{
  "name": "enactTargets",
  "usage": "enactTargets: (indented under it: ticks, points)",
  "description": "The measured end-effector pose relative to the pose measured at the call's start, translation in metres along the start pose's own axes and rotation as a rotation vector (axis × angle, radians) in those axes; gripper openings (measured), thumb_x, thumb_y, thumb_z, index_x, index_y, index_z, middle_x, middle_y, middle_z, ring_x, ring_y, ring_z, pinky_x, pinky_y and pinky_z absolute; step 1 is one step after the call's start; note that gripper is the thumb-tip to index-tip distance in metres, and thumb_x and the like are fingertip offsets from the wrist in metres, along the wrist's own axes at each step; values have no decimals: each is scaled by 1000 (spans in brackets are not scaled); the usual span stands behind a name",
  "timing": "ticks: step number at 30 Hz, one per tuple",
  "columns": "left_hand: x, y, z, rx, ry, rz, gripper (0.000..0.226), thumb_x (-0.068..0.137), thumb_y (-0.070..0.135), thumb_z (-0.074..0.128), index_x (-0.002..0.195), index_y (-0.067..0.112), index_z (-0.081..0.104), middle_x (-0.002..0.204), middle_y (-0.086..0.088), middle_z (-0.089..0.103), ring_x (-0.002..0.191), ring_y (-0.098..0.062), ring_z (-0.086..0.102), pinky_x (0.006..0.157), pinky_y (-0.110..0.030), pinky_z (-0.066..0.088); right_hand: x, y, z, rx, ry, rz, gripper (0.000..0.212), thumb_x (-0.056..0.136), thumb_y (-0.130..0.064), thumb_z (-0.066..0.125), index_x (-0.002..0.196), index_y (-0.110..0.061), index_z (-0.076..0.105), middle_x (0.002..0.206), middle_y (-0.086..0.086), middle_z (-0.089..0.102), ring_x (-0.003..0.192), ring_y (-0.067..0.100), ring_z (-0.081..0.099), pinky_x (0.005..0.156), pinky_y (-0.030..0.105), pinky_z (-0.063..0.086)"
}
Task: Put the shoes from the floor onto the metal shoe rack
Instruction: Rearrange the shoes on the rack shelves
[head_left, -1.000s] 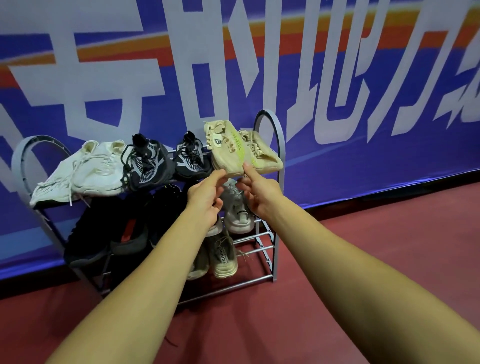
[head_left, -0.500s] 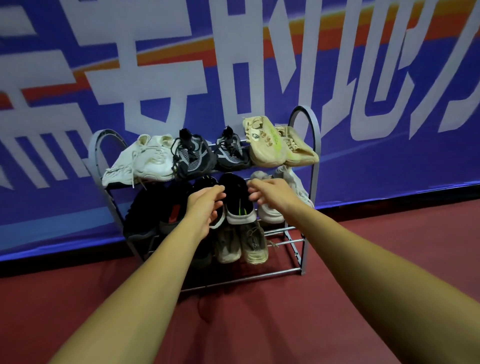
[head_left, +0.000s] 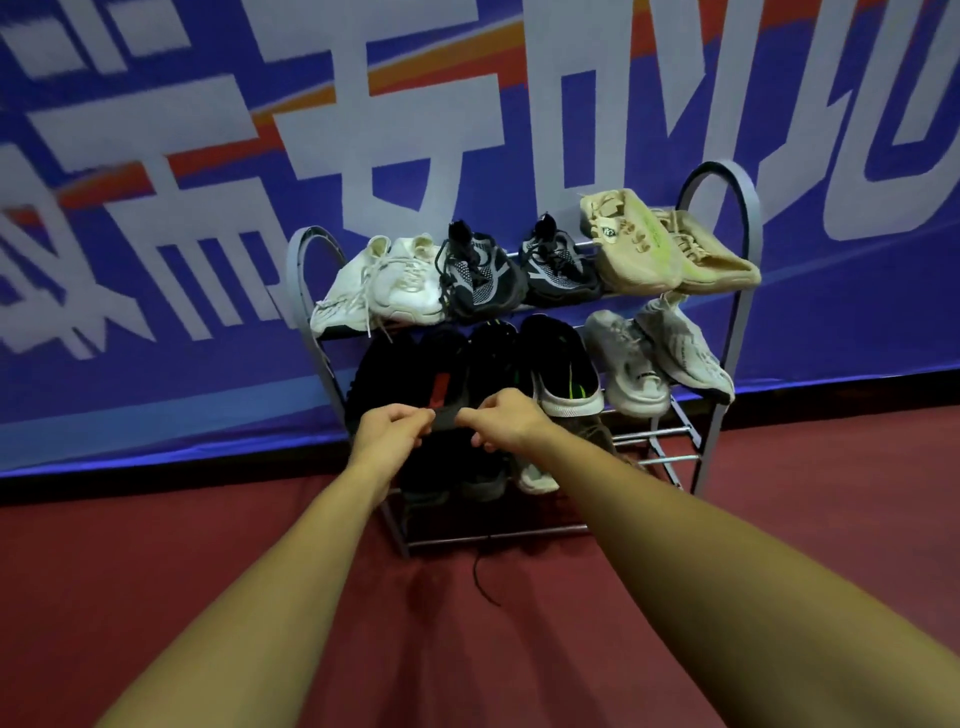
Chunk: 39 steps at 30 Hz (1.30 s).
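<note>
Between both hands (head_left: 447, 423), pinched, sits the black shoe (head_left: 441, 379).

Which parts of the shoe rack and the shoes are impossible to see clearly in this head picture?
- Bottom shelf shoes: dark, partly behind the left hand and right hand; number unclear.
- Whether the fingers grip the black shoe with red mark: too small to tell.
- Banner lettering: blurred, cut off by the edges.

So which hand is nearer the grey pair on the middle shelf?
Right. The right hand sits just left of the grey pair; the left hand is farther left, by the black shoes.
</note>
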<state>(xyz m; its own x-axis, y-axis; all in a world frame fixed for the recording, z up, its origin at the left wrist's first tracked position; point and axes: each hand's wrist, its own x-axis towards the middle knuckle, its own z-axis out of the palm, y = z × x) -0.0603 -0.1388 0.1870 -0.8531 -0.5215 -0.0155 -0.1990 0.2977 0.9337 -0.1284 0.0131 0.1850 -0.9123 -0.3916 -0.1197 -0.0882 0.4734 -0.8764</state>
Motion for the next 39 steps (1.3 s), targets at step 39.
enactTargets:
  ticks: [39]
  points:
    - [8,-14,-35,-537,107,-329,20,69,40,51,66,22,44,49,3,46,40,-13,30,44,-24,21,-11,0,-29,329,-21,47,35,97,-39,62,115,-9,60,100,12,66,66,16,62,46,19,33]
